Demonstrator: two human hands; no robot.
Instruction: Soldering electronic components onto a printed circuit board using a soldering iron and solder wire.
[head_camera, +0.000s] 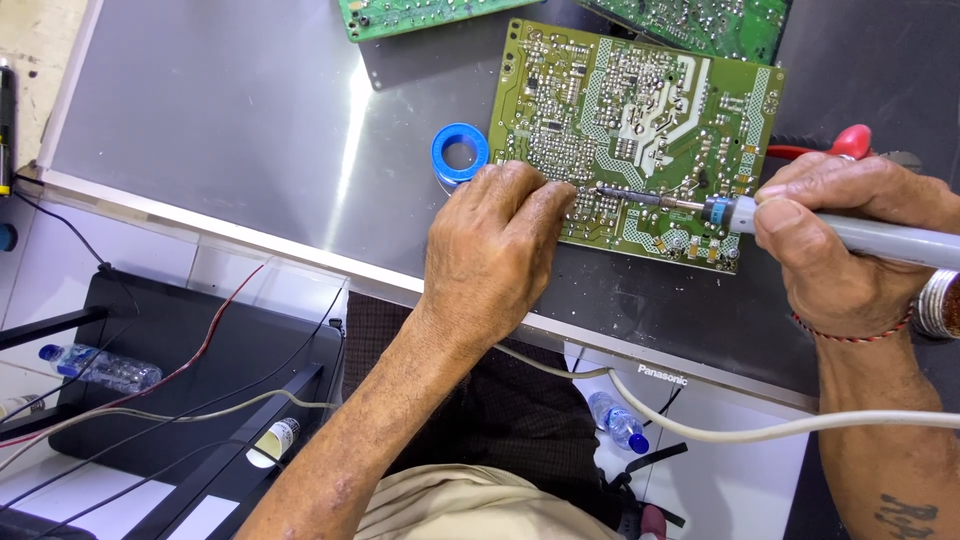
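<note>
Nearest the camera, a pale cable (760, 430) runs across the person's lap toward the right, leading to the soldering iron (800, 222). Right hand (840, 240) has its fingers wrapped around the iron's grey handle, holding it low and nearly flat, with the tip set on the solder side of the green circuit board (640, 140). That board lies on the grey worktop (230, 130), just far of its near edge. Left hand (495, 240) rests curled on the board's near-left corner, fingers folded tight against it; whether they pinch anything I cannot tell. A blue reel (459, 152) sits just left of the board, touching that hand. Red-handled pliers (830, 145) lie far of the right hand.

Risk, as I judge it — the hot tip is close to the left fingers, so a slip could burn them, or bridge neighbouring joints.
</note>
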